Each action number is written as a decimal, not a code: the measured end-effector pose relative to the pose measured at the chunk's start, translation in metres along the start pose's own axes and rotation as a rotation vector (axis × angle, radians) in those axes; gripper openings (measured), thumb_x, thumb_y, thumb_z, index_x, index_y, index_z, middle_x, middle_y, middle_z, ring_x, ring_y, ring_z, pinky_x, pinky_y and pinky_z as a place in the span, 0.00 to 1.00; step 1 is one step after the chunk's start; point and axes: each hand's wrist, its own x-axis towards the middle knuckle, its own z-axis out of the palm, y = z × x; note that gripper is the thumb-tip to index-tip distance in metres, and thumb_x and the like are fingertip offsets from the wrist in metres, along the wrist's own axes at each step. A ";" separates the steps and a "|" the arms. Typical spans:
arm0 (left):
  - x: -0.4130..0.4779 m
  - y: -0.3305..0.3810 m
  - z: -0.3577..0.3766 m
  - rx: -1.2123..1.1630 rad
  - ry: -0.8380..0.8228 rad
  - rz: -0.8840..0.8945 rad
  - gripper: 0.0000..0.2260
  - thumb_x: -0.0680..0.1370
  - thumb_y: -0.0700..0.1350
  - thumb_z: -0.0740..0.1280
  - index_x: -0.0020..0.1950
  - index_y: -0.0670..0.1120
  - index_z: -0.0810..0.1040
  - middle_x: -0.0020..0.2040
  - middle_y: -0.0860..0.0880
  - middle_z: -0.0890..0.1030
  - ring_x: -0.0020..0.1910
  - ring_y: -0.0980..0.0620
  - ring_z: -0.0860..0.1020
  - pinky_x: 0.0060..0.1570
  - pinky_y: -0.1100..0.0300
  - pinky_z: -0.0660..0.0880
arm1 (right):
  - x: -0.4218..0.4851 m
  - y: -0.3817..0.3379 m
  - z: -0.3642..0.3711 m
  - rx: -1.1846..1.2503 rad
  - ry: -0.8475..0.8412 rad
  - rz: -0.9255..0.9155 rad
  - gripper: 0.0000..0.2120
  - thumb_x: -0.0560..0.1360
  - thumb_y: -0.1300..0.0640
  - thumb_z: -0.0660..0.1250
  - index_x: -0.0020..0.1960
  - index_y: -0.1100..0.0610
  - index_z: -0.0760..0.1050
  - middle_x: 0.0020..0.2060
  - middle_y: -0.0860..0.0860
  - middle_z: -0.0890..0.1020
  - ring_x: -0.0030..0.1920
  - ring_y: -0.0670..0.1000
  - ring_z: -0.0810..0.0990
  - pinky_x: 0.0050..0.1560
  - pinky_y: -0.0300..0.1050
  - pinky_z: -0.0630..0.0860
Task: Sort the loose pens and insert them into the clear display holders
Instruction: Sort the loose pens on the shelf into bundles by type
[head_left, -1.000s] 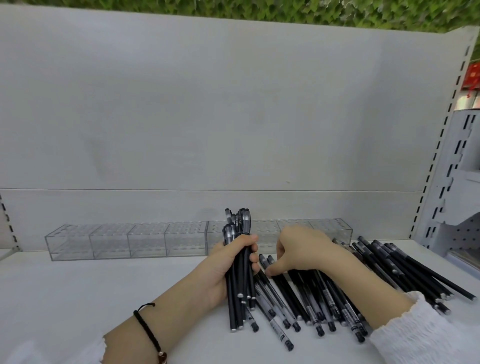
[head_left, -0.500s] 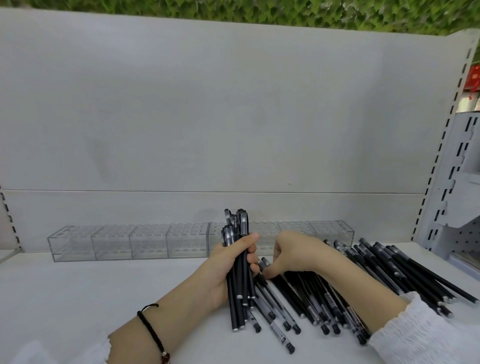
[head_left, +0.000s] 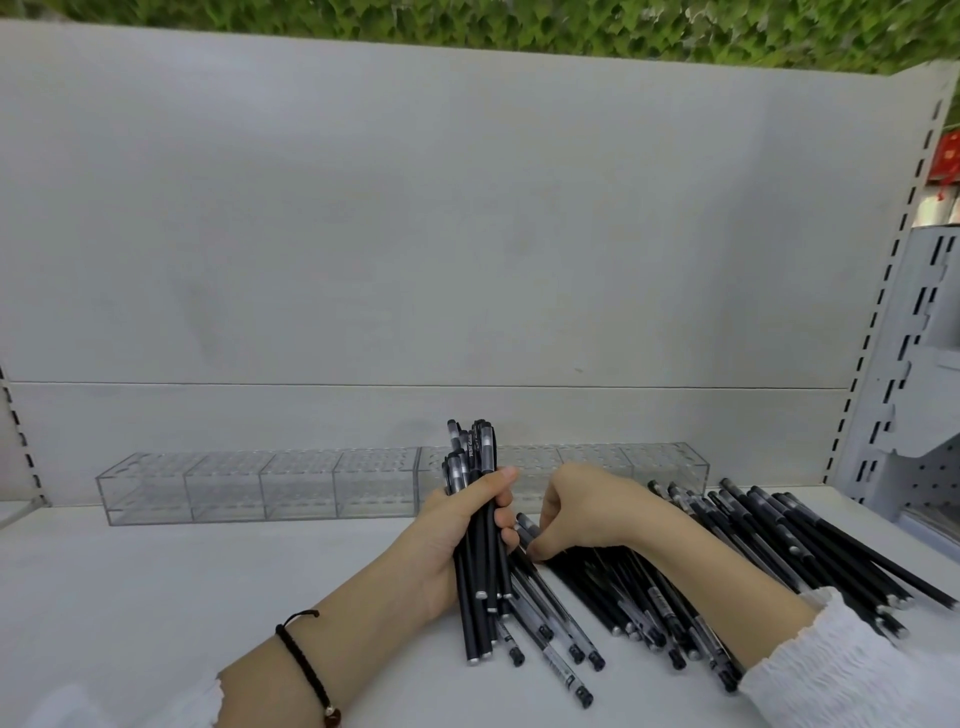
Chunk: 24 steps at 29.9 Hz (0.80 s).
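— Several clear holders (head_left: 260, 483) are sitting in a row along the back of the shelf (head_left: 156, 597), beginning at the far left, and none seems to be carrying a pen yet. What is the left hand (head_left: 457, 530) doing?

— It is gripping a bundle of pens (head_left: 480, 597), with fingers and thumb curling round its upper half. The bundle is standing almost upright. Its long axis is running away from the person, with the upper ends pointing toward the holders and the lower ends reaching down near the shelf.

— And the right hand (head_left: 587, 512)?

— It is curling over the left edge of the pile. Thumb and fingertips seem to be pinching a single pen (head_left: 524, 527) by its far end, just beside the bundle.

— How should that one be going in?

— I'd be turning it parallel to the bundle, same end up, and loosening the left grip only slightly so nothing is slipping out.

— And the rest?

— The loose pens (head_left: 810, 551) are lying flat on the right, fanning from far-left to near-right and overlapping, so lifting one cleanly is probably calling for care.
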 end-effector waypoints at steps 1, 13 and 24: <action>0.000 0.000 0.000 0.001 0.003 -0.001 0.12 0.63 0.46 0.80 0.32 0.44 0.77 0.29 0.48 0.73 0.25 0.53 0.72 0.27 0.62 0.75 | 0.000 0.000 0.000 0.002 -0.001 0.000 0.20 0.65 0.46 0.75 0.47 0.61 0.81 0.35 0.48 0.77 0.38 0.49 0.76 0.42 0.44 0.72; -0.006 0.003 0.003 0.012 0.035 -0.006 0.12 0.65 0.45 0.77 0.35 0.42 0.75 0.29 0.47 0.72 0.26 0.52 0.72 0.27 0.63 0.75 | -0.001 -0.001 0.002 0.053 0.077 0.027 0.11 0.65 0.46 0.75 0.41 0.52 0.80 0.32 0.45 0.78 0.36 0.47 0.77 0.37 0.41 0.71; -0.004 0.005 -0.001 -0.047 0.016 -0.054 0.10 0.67 0.46 0.75 0.36 0.42 0.77 0.31 0.47 0.74 0.25 0.51 0.74 0.29 0.62 0.76 | 0.000 0.002 -0.003 0.509 0.131 -0.007 0.11 0.65 0.54 0.76 0.32 0.54 0.75 0.23 0.46 0.70 0.25 0.46 0.69 0.27 0.36 0.63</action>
